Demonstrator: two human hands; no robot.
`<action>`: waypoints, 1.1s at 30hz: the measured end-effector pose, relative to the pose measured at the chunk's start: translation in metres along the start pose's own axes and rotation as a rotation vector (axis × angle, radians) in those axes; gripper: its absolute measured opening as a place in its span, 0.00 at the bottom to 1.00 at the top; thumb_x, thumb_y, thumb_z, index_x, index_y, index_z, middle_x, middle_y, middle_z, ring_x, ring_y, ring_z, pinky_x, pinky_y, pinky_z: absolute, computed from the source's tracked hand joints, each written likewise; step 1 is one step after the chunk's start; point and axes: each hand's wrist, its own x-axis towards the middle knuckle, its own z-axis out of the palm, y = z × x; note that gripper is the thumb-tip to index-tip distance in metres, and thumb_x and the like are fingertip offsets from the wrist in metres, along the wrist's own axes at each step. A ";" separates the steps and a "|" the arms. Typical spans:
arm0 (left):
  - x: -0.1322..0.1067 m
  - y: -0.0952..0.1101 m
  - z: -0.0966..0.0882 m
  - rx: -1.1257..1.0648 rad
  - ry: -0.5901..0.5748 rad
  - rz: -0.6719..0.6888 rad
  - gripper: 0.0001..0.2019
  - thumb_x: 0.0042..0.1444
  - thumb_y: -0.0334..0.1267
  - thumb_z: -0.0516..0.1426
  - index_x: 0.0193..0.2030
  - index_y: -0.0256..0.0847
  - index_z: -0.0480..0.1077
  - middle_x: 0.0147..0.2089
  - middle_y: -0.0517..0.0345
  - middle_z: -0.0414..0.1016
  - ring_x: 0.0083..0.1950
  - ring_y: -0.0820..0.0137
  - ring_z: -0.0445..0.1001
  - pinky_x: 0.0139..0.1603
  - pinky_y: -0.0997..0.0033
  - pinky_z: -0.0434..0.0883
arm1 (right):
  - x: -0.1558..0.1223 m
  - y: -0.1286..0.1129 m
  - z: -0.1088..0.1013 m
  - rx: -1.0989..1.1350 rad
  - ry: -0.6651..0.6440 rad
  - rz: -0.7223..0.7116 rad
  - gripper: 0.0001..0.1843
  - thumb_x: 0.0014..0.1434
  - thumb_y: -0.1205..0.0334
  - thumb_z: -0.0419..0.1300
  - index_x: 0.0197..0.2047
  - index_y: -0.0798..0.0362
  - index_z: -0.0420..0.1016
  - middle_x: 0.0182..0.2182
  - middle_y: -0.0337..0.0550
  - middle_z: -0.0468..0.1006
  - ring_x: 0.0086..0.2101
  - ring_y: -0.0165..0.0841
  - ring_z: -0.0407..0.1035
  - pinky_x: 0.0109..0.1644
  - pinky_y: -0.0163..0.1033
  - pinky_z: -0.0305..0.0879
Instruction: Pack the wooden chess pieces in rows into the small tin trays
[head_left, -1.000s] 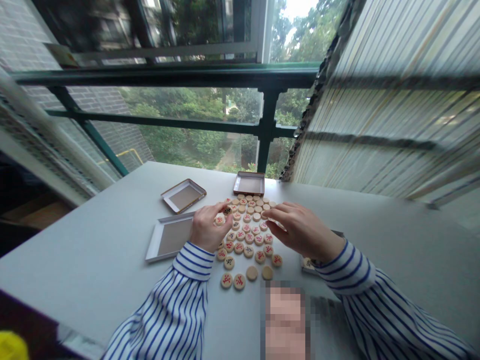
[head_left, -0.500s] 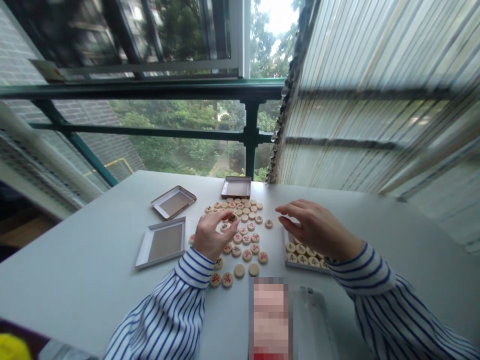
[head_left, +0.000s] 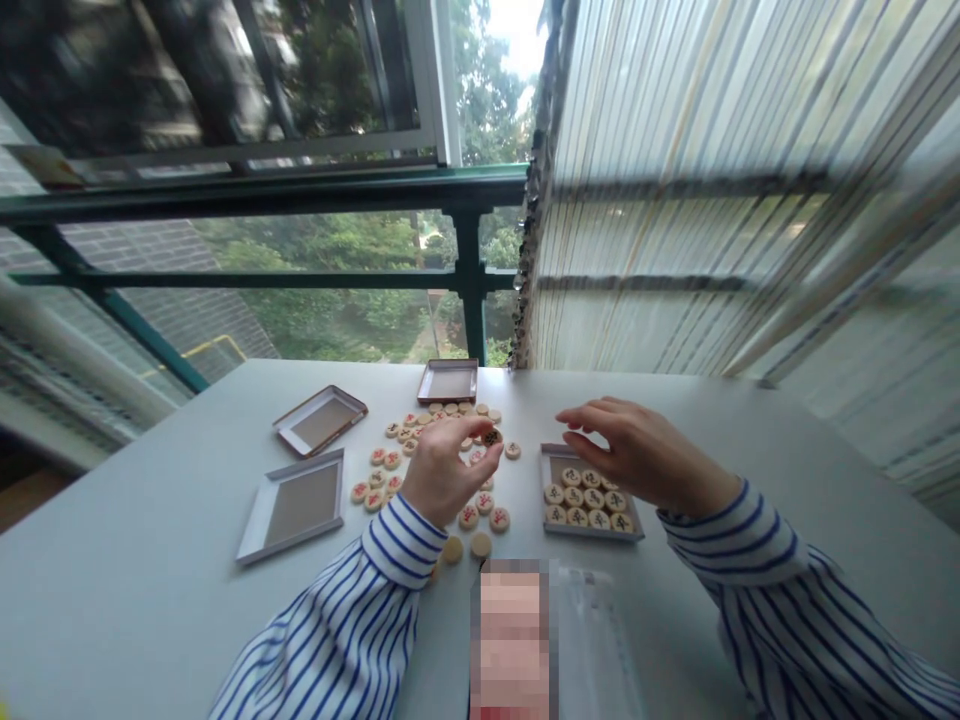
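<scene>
My left hand (head_left: 448,476) is raised over a spread of round wooden chess pieces (head_left: 390,460) on the grey table, and its fingertips pinch one piece with a black mark (head_left: 492,437). My right hand (head_left: 637,455) hovers over the far edge of a small tray (head_left: 592,532) that holds two rows of black-marked pieces (head_left: 589,500). Its fingers are curled and slightly apart, and nothing shows in them. Most of the loose pieces bear red marks. Both arms wear blue and white striped sleeves.
Three empty shallow box halves lie on the table (head_left: 135,560): a white one (head_left: 287,503) at the left, a brown-rimmed one (head_left: 320,419) behind it, another (head_left: 448,380) by the window. A clear plastic sleeve (head_left: 600,640) lies near me. A window railing and a slatted blind rise behind the table.
My left hand has lifted a black-marked piece off the pile and carried it rightwards toward the tray. My right hand left the pile and now hovers over the tray. The view has swung right.
</scene>
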 end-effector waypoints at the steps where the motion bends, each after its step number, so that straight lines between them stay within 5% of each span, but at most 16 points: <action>1: 0.002 0.003 0.002 -0.005 -0.002 0.005 0.10 0.48 0.37 0.58 0.38 0.39 0.69 0.34 0.55 0.75 0.36 0.69 0.72 0.40 0.63 0.70 | -0.001 0.001 0.000 0.000 -0.003 0.001 0.13 0.57 0.62 0.51 0.44 0.53 0.70 0.36 0.44 0.76 0.36 0.32 0.68 0.39 0.39 0.63; 16: 0.042 0.024 0.040 -0.407 -0.062 -0.171 0.09 0.48 0.38 0.58 0.36 0.37 0.66 0.30 0.59 0.72 0.30 0.74 0.71 0.34 0.72 0.69 | -0.004 0.013 -0.004 0.009 -0.003 0.042 0.14 0.58 0.61 0.50 0.45 0.52 0.70 0.34 0.43 0.75 0.35 0.32 0.67 0.39 0.37 0.61; 33: 0.039 0.015 0.064 -0.769 -0.275 -0.475 0.09 0.47 0.38 0.58 0.31 0.34 0.66 0.27 0.57 0.72 0.29 0.71 0.73 0.30 0.73 0.69 | 0.002 0.019 0.013 0.032 -0.077 0.049 0.13 0.58 0.61 0.50 0.45 0.51 0.70 0.34 0.43 0.75 0.35 0.31 0.67 0.38 0.36 0.61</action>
